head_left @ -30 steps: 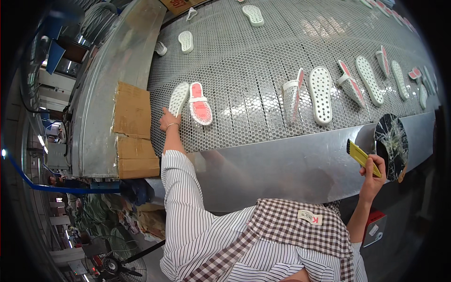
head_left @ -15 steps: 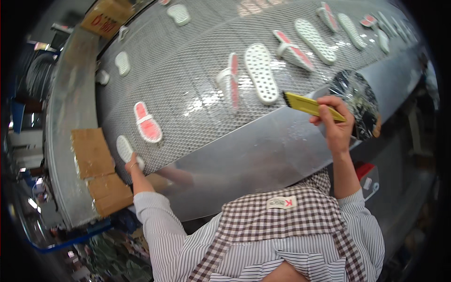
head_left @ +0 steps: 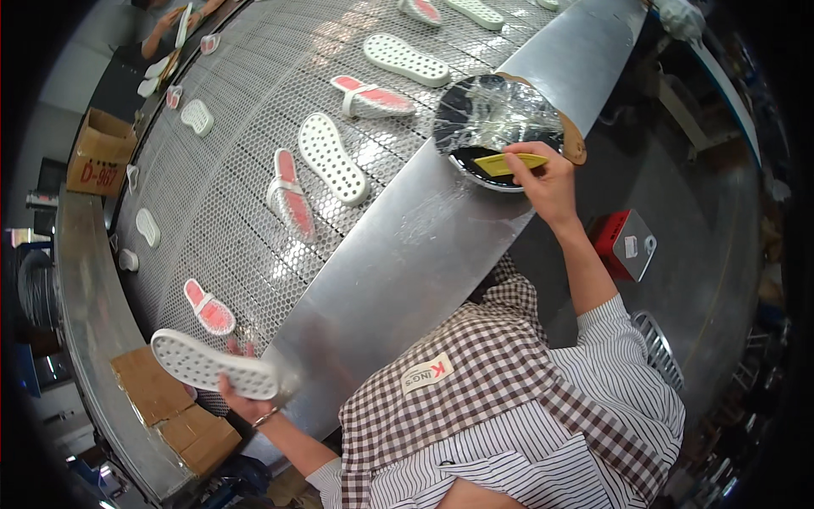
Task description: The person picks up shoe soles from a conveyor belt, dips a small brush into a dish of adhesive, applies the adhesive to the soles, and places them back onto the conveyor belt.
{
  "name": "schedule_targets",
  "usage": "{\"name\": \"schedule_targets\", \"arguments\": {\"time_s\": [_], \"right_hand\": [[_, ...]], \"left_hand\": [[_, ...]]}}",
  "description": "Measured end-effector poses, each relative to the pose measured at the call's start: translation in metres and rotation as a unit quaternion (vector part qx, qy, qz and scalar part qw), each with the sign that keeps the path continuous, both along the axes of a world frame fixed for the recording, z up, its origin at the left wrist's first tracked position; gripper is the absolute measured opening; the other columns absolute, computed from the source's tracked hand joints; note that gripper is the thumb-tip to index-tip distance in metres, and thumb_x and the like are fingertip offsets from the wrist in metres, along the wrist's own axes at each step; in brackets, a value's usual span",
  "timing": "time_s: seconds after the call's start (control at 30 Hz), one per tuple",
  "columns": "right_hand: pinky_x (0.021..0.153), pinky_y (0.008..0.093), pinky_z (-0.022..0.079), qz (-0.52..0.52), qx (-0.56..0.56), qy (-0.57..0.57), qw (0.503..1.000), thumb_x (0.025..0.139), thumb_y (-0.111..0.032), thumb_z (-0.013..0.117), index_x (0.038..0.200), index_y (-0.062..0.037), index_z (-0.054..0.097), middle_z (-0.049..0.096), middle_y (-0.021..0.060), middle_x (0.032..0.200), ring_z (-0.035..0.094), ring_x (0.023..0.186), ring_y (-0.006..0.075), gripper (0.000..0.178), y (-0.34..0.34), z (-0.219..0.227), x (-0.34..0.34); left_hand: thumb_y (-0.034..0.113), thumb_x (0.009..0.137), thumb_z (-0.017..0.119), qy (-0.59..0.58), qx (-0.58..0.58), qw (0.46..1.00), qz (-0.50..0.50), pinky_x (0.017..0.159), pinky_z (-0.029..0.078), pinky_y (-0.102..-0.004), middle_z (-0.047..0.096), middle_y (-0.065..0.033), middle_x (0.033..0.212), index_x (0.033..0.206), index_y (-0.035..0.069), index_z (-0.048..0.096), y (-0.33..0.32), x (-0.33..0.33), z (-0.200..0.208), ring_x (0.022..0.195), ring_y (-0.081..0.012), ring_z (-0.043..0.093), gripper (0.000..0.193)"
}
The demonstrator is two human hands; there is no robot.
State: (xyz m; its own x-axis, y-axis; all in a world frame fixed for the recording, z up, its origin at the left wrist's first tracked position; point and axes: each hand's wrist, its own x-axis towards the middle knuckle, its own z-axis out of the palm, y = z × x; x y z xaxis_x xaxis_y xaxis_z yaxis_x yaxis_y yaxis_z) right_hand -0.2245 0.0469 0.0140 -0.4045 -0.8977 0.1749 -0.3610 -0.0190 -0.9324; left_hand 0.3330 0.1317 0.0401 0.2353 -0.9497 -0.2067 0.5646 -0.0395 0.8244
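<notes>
My left hand (head_left: 242, 400) grips a white shoe sole (head_left: 199, 363) with rows of holes, lifted off the mesh belt. Between the thumb and fingers of my right hand (head_left: 547, 182) is a flat yellow brush (head_left: 509, 164). Its tip is over the dark part of a round black dish (head_left: 485, 176), and I cannot make out whether the bristles touch what is inside. Crinkled transparent film (head_left: 500, 114) covers much of the dish. Below the raised sole lies a strap sandal upper (head_left: 210, 310) with a pink insole.
On the mesh conveyor (head_left: 246, 110) lie several white soles (head_left: 332, 159) and pink-lined strap uppers (head_left: 291, 195). A metal ledge (head_left: 365, 271) runs along its near side. Cardboard pieces (head_left: 153, 386) rest at left, a red-sided can (head_left: 623, 246) stands at right, and another person's hands (head_left: 161, 34) work far off.
My left hand has raised the sole from the belt. My right hand has brought the brush down to the dish. The whole view has turned to the right.
</notes>
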Motion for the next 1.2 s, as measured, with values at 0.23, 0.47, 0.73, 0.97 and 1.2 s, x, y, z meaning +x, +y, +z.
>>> {"name": "schedule_targets", "arguments": {"time_s": [0.23, 0.47, 0.73, 0.97, 1.2], "right_hand": [[0.058, 0.0282, 0.050, 0.047, -0.033, 0.117, 0.992, 0.083, -0.015, 0.068, 0.091, -0.0039, 0.070, 0.068, 0.0103, 0.085, 0.064, 0.063, 0.0180, 0.013, -0.011, -0.018, 0.001], [0.058, 0.0279, 0.050, 0.011, -0.017, 0.099, 0.995, 0.084, -0.014, 0.067, 0.091, -0.0015, 0.069, 0.068, 0.0113, 0.085, 0.064, 0.063, 0.0180, 0.014, -0.011, -0.022, 0.011], [0.048, 0.0215, 0.045, -0.009, 0.071, -0.078, 0.994, 0.088, -0.017, 0.067, 0.092, -0.0025, 0.069, 0.064, 0.0022, 0.071, 0.057, 0.052, 0.0053, 0.015, -0.014, -0.029, 0.013], [0.048, 0.0184, 0.046, 0.053, 0.007, -0.336, 0.940, 0.090, -0.009, 0.063, 0.093, 0.0009, 0.061, 0.064, 0.0059, 0.078, 0.060, 0.057, 0.0080, 0.011, -0.011, -0.010, 0.090], [0.051, 0.0199, 0.048, 0.086, -0.038, -0.307, 0.947, 0.090, -0.006, 0.062, 0.096, 0.0006, 0.058, 0.062, 0.0052, 0.080, 0.061, 0.059, 0.0090, 0.009, -0.026, -0.016, 0.147]], "left_hand": [[0.050, 0.094, 0.043, 0.196, -0.031, 0.958, -0.207, 0.074, 0.059, -0.0489, 0.042, -0.0261, 0.135, 0.146, 0.004, 0.016, -0.065, -0.164, -0.016, 0.102, -0.0337, 0.061, 0.074], [0.057, 0.097, 0.019, 0.232, 0.109, 0.921, -0.295, 0.081, 0.055, -0.0476, 0.050, -0.0253, 0.129, 0.145, 0.009, 0.030, -0.087, -0.229, -0.045, 0.101, -0.0331, 0.062, 0.069], [0.057, 0.097, 0.020, 0.234, 0.106, 0.915, -0.312, 0.080, 0.056, -0.0456, 0.052, -0.0223, 0.129, 0.143, 0.007, 0.032, -0.081, -0.232, -0.064, 0.104, -0.0326, 0.061, 0.069], [0.054, 0.098, 0.022, 0.212, 0.142, 0.917, -0.307, 0.074, 0.059, -0.0433, 0.063, -0.0176, 0.114, 0.135, 0.003, 0.043, -0.077, -0.224, -0.056, 0.094, -0.0299, 0.066, 0.067], [0.055, 0.099, 0.018, 0.212, 0.163, 0.918, -0.294, 0.074, 0.058, -0.0390, 0.065, -0.0203, 0.106, 0.135, 0.004, 0.043, -0.071, -0.222, -0.051, 0.085, -0.0281, 0.068, 0.067]]}}
